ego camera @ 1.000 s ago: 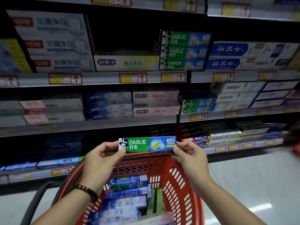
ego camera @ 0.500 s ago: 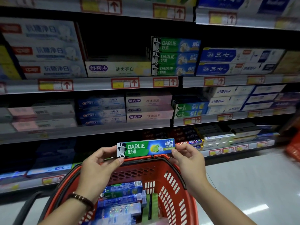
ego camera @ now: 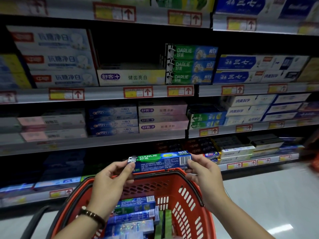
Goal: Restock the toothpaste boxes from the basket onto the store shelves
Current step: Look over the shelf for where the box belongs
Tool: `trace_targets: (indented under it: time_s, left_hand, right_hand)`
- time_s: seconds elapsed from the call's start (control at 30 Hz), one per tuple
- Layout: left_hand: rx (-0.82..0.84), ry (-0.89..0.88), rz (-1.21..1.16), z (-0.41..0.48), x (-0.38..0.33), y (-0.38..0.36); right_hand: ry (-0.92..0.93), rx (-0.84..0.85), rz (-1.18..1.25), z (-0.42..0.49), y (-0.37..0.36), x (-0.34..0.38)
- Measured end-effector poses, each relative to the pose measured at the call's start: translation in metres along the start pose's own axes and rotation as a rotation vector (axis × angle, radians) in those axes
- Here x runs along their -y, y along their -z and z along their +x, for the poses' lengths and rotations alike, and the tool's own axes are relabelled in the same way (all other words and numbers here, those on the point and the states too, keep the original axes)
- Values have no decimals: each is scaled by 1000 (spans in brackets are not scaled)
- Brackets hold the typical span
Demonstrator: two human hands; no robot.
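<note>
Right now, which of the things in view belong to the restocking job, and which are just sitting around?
Part of the job:
Darlie box, held at its ends by the left hand and right hand
red basket
toothpaste boxes inside it
Darlie stack on the shelf

Just there:
Crest boxes
pink boxes
price tags
floor

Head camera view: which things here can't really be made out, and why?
- Green-and-blue Darlie toothpaste box: head view, small print too tiny to read.
- Yellow price tags: head view, blurred.
- Red plastic basket: head view, bottom cut off by the lower edge, covered by boxes.
- Lowest left shelf boxes: head view, lost in shadow.
</note>
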State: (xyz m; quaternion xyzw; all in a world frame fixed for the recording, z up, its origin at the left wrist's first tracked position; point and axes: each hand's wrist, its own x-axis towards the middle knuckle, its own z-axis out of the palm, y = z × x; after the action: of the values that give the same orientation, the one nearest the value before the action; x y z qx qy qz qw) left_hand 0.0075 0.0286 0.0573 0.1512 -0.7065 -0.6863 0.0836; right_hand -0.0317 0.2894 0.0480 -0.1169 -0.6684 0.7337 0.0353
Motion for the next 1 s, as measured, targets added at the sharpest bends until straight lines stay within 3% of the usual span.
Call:
trace_targets:
  time_s: [0.3,1.0]
  left_hand:
    - [-33,91,-146,-2,-8,-3]
    - [-70,-96,7,-25,-25,-19]
  right_hand:
    - [28,-3,62,-11,-14,6]
    - [80,-144,37,-17,4,18]
